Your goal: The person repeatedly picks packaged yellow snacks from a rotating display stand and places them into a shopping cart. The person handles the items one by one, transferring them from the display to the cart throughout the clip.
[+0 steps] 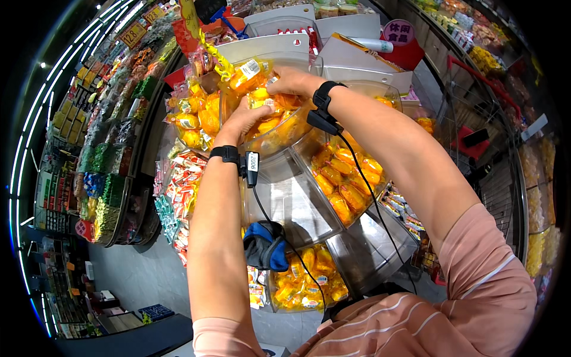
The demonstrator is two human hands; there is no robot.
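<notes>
Both my hands are in the upper middle, at a clear plastic bin (279, 134) heaped with yellow-orange wrapped snacks. My left hand (243, 119) grips a labelled snack packet (262, 99) from the left, its thumb on top and its other fingers mostly hidden. From the right, my right hand (292, 82) reaches in with fingers curled onto the snack packets (285, 100) beside it; part of its grip is hidden. Another packet with a white label (250, 73) rests upper left of the hands. Each wrist wears a black strap with a cabled device.
Nearer me stand a bare clear compartment (285, 203), a bin of orange packets (350, 178) and a lower bin of yellow packets (308, 285). A blue-and-grey cloth item (265, 245) lies on the compartment edge. Red-and-white packets (185, 178) fill the left; a shopping cart (486, 147) stands right.
</notes>
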